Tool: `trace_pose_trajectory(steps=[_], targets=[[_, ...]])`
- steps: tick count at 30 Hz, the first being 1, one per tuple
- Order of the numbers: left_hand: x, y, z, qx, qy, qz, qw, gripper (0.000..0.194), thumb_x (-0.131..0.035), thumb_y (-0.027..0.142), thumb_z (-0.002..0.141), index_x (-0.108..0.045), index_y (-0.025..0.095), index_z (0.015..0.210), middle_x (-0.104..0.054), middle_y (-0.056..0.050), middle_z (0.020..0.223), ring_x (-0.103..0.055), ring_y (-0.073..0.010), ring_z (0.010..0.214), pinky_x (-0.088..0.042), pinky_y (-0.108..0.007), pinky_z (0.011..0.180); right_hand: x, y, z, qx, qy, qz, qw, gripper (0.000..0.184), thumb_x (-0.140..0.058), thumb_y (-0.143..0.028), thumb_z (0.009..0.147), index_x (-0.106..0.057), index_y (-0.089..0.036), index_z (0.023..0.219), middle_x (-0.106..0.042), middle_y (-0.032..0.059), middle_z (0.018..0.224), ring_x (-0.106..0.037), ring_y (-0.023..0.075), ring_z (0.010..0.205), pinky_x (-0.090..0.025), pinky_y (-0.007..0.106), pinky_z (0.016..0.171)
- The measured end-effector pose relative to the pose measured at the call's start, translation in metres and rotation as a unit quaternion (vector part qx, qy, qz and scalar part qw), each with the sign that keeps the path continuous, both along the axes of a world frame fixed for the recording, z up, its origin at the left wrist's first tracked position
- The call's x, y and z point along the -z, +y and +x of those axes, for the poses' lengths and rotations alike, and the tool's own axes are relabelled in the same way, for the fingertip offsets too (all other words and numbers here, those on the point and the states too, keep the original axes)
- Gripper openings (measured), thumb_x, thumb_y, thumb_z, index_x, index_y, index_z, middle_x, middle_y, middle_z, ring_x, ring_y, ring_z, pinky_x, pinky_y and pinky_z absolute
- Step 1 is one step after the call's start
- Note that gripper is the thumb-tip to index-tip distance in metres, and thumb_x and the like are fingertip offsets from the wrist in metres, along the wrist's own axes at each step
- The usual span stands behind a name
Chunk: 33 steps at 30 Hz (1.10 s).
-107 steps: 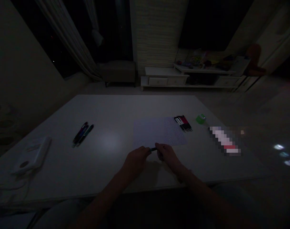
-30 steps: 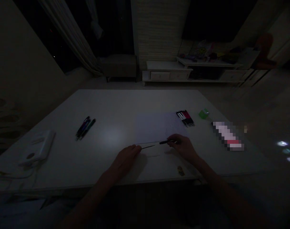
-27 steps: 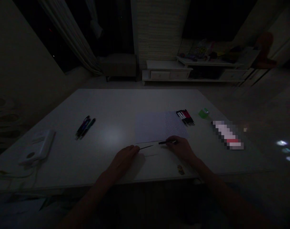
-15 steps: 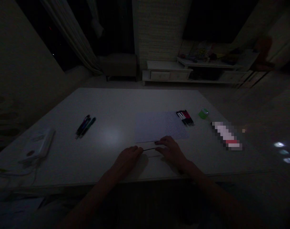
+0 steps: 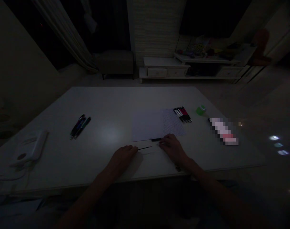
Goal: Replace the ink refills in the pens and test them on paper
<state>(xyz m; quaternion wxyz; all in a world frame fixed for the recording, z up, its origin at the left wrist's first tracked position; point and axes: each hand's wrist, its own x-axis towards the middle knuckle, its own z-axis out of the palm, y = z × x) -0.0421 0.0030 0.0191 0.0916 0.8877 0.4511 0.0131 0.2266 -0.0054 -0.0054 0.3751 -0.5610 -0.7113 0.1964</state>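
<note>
my left hand (image 5: 122, 157) curled, can't tell if gripping thin black rod (image 5: 145, 148) | right hand (image 5: 172, 148) flat open, by slim black barrel (image 5: 156, 139)

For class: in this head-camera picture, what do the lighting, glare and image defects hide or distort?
In the head view, dim light darkens the left hand and right hand; a pale glare patch sits on the white table; a pixelated object cannot be identified; the wide lens slants the room's edges.

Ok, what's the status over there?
Left hand at thin black rod; right hand at short black pen piece; sheet of paper just beyond.
</note>
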Motion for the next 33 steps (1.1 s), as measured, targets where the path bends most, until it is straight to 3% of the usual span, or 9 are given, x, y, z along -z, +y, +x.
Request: trace_pose_trajectory(steps=[3, 6, 10, 13, 16, 21, 29, 33], targets=[[-0.002, -0.004, 0.010, 0.020, 0.002, 0.009, 1.000, 0.021, -0.031, 0.021, 0.090, -0.052, 0.022, 0.098, -0.057, -0.004, 0.086, -0.053, -0.0177, 0.077, -0.038, -0.029, 0.068, -0.006, -0.005, -0.004, -0.001, 0.017, 0.001, 1.000, 0.011, -0.058, -0.025, 0.079, -0.066, -0.021, 0.085, -0.055, 0.0057, 0.087, -0.053, 0.0177, 0.086, -0.044, 0.033, 0.078], [-0.003, -0.007, 0.022, 0.037, 0.011, 0.009, 0.999, 0.019, -0.035, 0.018, 0.089, -0.052, 0.022, 0.098, -0.058, -0.004, 0.087, -0.053, -0.0177, 0.078, -0.038, -0.029, 0.069, -0.012, -0.016, -0.012, -0.045, 0.027, -0.008, 0.999, 0.013, -0.056, -0.028, 0.081, -0.064, -0.022, 0.089, -0.057, 0.0056, 0.087, -0.053, 0.0176, 0.086, -0.044, 0.032, 0.077], [-0.001, -0.007, 0.032, 0.067, 0.023, 0.005, 0.997, 0.019, -0.040, 0.015, 0.086, -0.051, 0.021, 0.100, -0.058, -0.004, 0.090, -0.053, -0.0183, 0.080, -0.039, -0.030, 0.071, -0.010, -0.024, -0.015, -0.093, 0.022, 0.000, 0.995, 0.011, -0.055, -0.028, 0.082, -0.063, -0.021, 0.082, -0.057, 0.0052, 0.084, -0.053, 0.0175, 0.086, -0.043, 0.031, 0.077], [0.002, -0.006, 0.034, 0.068, 0.021, 0.006, 0.997, 0.021, -0.040, 0.016, 0.087, -0.051, 0.022, 0.103, -0.058, -0.005, 0.091, -0.054, -0.0190, 0.082, -0.039, -0.031, 0.072, -0.007, -0.024, -0.005, -0.076, 0.009, -0.018, 0.997, 0.012, -0.052, -0.024, 0.084, -0.060, -0.019, 0.076, -0.057, 0.0048, 0.080, -0.052, 0.0172, 0.083, -0.043, 0.031, 0.074], [0.005, -0.006, 0.033, 0.062, 0.026, 0.004, 0.998, 0.019, -0.039, 0.018, 0.088, -0.051, 0.021, 0.102, -0.058, -0.005, 0.091, -0.054, -0.0186, 0.082, -0.040, -0.030, 0.072, -0.006, -0.025, 0.001, -0.059, 0.012, -0.027, 0.998, 0.008, -0.054, -0.025, 0.082, -0.059, -0.019, 0.082, -0.057, 0.0045, 0.080, -0.052, 0.0167, 0.080, -0.043, 0.030, 0.072], [0.003, -0.007, 0.035, 0.075, 0.017, 0.019, 0.997, 0.018, -0.041, 0.017, 0.088, -0.051, 0.022, 0.102, -0.058, -0.004, 0.091, -0.054, -0.0182, 0.083, -0.040, -0.031, 0.075, -0.009, -0.030, -0.006, -0.119, -0.002, -0.018, 0.993, 0.010, -0.053, -0.025, 0.084, -0.061, -0.020, 0.082, -0.059, 0.0048, 0.082, -0.053, 0.0171, 0.084, -0.043, 0.032, 0.076], [0.009, -0.006, 0.020, 0.031, -0.020, 0.039, 0.999, 0.018, -0.039, 0.017, 0.089, -0.052, 0.020, 0.100, -0.058, -0.005, 0.090, -0.053, -0.0177, 0.082, -0.041, -0.031, 0.074, -0.005, -0.022, 0.020, -0.032, -0.007, -0.011, 0.999, 0.008, -0.056, -0.023, 0.080, -0.063, -0.020, 0.078, -0.059, 0.0043, 0.081, -0.054, 0.0170, 0.081, -0.044, 0.032, 0.073], [0.016, -0.011, 0.026, 0.048, -0.072, 0.049, 0.995, 0.020, -0.038, 0.023, 0.091, -0.053, 0.020, 0.104, -0.057, -0.005, 0.090, -0.052, -0.0174, 0.082, -0.041, -0.032, 0.075, 0.003, -0.019, 0.017, -0.028, -0.015, 0.003, 0.999, 0.008, -0.058, -0.025, 0.079, -0.065, -0.021, 0.079, -0.059, 0.0049, 0.082, -0.054, 0.0175, 0.084, -0.045, 0.032, 0.076]])
